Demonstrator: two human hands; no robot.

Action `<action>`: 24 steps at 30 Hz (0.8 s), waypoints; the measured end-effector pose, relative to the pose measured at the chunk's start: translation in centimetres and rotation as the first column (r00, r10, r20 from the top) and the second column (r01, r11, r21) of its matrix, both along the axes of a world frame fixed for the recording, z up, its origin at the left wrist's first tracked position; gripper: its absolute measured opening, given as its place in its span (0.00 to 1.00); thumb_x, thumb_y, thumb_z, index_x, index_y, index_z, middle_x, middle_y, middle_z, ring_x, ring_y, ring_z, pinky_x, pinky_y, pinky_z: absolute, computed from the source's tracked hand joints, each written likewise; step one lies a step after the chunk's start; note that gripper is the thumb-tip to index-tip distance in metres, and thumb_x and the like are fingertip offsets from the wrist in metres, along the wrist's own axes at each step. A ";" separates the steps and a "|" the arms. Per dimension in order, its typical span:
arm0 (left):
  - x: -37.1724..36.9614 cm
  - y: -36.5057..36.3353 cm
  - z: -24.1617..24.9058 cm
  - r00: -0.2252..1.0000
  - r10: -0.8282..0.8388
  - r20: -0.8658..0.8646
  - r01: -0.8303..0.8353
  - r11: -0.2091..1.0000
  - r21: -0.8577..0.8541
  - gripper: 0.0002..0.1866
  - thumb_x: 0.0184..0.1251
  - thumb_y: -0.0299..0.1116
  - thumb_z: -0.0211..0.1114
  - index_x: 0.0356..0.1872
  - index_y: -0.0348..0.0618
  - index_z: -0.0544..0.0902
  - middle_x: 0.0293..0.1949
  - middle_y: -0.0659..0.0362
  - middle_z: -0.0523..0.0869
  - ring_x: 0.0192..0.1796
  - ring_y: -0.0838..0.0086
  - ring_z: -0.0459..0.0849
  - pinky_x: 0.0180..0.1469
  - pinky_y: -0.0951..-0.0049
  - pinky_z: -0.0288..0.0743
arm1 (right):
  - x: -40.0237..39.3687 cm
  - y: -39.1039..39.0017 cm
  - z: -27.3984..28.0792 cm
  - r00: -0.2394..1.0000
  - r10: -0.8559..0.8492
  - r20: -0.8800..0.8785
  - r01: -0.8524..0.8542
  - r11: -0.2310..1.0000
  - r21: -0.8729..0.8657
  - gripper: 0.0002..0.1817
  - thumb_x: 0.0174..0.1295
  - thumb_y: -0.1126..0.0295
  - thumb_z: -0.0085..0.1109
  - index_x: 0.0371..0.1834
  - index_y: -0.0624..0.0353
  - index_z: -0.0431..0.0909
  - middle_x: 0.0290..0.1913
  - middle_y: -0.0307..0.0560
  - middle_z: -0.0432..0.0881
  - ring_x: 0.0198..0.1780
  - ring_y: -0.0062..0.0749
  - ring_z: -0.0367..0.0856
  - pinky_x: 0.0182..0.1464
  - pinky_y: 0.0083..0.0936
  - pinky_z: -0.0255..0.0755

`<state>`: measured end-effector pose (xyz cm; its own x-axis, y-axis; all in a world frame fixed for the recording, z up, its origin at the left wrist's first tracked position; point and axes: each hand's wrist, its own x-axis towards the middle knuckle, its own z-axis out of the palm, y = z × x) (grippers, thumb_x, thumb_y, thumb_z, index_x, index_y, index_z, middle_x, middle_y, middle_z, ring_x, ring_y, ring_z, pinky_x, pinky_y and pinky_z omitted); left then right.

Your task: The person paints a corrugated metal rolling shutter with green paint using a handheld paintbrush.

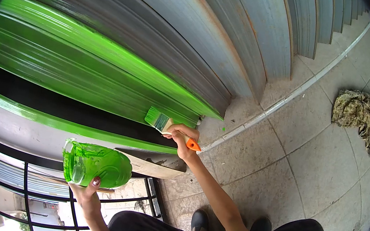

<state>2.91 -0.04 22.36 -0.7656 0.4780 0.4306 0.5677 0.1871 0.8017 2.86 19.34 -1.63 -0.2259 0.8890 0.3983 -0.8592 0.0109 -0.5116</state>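
Note:
My right hand (183, 138) is closed round the handle of a paintbrush (163, 123), whose orange end sticks out past the fingers. Green bristles touch the lower part of a green-painted metal panel (88, 76), close to its bottom end. At the lower left, my left hand (87, 193) grips a clear jar (105, 166) coated with green paint, which lies tilted with its mouth towards the left. The thumb presses on the jar's side, while the other fingers are mostly hidden behind it.
Unpainted grey folded panels (260, 28) continue to the upper right. A crumpled patterned cloth (361, 116) lies on the tiled floor (271, 167) at the right. A black-barred window (23, 188) is at the lower left. My knees and dark shoes (200, 221) show below.

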 end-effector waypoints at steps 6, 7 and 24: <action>-0.2 -0.2 -0.3 0.999 -0.034 -0.019 0.034 0.999 -0.002 0.42 0.47 0.41 0.77 0.63 0.36 0.66 0.56 0.50 0.75 0.58 0.64 0.73 0.66 0.62 0.61 | -0.8 -1.8 -10.3 0.996 0.001 0.085 0.016 0.979 -0.205 0.07 0.63 0.78 0.51 0.34 0.70 0.79 0.29 0.46 0.84 0.30 0.24 0.85 0.33 0.19 0.80; -0.2 -0.2 -0.2 1.000 -0.029 -0.005 0.029 1.000 0.001 0.42 0.47 0.41 0.77 0.63 0.35 0.66 0.56 0.50 0.75 0.58 0.64 0.73 0.66 0.62 0.61 | -0.3 -1.4 -11.3 0.993 -0.001 0.120 0.028 0.974 -0.225 0.07 0.63 0.78 0.51 0.33 0.70 0.79 0.28 0.46 0.84 0.29 0.24 0.85 0.33 0.18 0.80; -0.3 -0.7 -0.1 0.999 -0.049 -0.015 0.049 0.999 -0.004 0.41 0.49 0.36 0.76 0.64 0.34 0.66 0.55 0.50 0.76 0.57 0.63 0.75 0.64 0.60 0.65 | 0.8 1.4 0.1 0.996 0.021 -0.081 -0.031 0.991 -0.128 0.08 0.64 0.76 0.53 0.31 0.68 0.80 0.27 0.46 0.83 0.28 0.24 0.84 0.33 0.19 0.80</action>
